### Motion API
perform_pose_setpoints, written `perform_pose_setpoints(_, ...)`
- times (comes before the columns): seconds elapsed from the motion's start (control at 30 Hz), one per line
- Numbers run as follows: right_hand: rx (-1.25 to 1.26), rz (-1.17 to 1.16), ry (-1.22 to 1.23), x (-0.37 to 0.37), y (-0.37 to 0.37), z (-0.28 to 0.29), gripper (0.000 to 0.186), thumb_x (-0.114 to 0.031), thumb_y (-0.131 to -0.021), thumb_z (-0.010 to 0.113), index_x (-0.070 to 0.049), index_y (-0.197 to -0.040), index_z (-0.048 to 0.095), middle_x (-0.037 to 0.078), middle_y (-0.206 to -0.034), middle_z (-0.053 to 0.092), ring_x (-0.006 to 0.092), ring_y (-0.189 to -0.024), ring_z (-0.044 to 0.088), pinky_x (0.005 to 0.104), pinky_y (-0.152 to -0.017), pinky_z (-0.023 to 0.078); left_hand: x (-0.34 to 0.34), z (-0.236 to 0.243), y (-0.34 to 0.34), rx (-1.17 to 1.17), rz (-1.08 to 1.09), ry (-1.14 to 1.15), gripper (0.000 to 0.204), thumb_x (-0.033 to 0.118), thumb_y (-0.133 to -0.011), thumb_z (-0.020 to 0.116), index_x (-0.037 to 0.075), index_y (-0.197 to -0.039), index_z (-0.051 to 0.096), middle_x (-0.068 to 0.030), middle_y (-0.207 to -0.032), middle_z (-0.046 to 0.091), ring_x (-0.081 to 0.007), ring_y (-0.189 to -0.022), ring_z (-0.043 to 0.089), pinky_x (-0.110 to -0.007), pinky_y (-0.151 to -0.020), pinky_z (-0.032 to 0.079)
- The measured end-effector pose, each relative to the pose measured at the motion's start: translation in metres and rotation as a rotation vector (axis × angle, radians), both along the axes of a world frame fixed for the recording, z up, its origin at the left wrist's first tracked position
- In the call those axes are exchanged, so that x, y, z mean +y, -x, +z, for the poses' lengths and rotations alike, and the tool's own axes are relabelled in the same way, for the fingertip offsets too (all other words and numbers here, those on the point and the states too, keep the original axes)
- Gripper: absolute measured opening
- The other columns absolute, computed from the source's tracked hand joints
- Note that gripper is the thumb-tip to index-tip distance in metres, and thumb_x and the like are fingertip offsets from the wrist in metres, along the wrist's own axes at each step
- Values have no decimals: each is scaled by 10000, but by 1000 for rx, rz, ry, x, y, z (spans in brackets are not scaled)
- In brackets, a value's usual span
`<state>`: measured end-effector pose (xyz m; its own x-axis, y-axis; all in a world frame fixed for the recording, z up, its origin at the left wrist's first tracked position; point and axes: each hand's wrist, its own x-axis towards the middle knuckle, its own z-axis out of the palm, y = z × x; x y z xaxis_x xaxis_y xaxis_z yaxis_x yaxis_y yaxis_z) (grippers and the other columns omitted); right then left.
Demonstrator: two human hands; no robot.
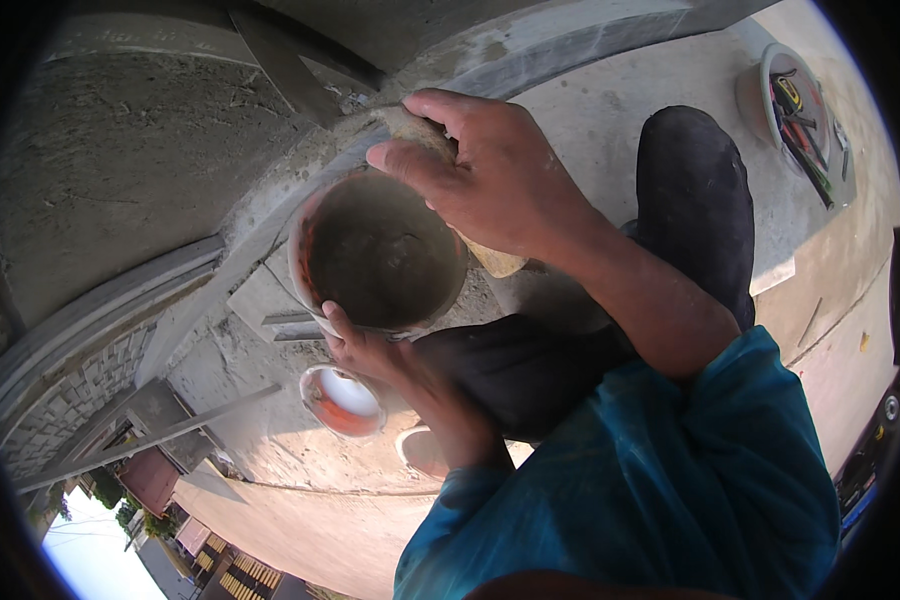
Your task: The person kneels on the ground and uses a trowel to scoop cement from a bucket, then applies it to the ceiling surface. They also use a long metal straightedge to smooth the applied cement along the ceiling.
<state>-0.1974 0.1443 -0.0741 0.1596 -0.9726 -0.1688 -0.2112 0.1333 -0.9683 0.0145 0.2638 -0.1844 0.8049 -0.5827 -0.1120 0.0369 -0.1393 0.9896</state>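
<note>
A round bucket (301,245) with a reddish, splashed rim holds grey, wet-looking cement mix (380,250). My left hand (355,345) is closed on the bucket's near rim, thumb over the edge. Above the far right side of the bucket, my right hand (490,170) grips a tan, rough-edged piece (415,128) between thumb and fingers. It looks like a sponge, but the palm hides most of it. A yellowish edge (497,262) shows below that wrist; I cannot tell what it belongs to.
A smaller bucket (342,400) with a white inside stands nearer me. A tool bucket (760,100) is at far right. A concrete ledge (570,45) and rough grey wall (120,150) lie beyond. A long bar (170,432) slants at left; my bent knees flank the work.
</note>
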Motion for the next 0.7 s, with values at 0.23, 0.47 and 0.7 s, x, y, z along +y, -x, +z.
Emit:
perform_pose_setpoints(0.23,75,-26,373,26,14,9,549,-340,-936,748,72,-1275,623,208,-1043,726,218,-904,715,344,-824,554,-4,10,2,0,111,-129,527,308,-987,656,-103,-1314,608,-213,-1242,665,-281,-1050,677,-386,-893,581)
perform_pose_setpoints(0.47,537,426,61,58,87,-31,361,-279,-1006,653,-10,-1247,654,189,-1121,725,302,-953,722,384,-854,557,-2,9,-1,-48,-39,72,423,167,-935,764,-83,-1261,664,-132,-1138,712,-183,-979,667,-313,-881,544)
perform_pose_setpoints(0.7,971,726,249,27,21,-53,336,-326,-1022,578,-51,-1186,678,173,-1029,730,342,-912,725,447,-782,580,-4,1,-2,-329,-105,116,301,93,-904,770,-123,-1106,709,-210,-1219,708,-242,-1053,685,-352,-947,515)
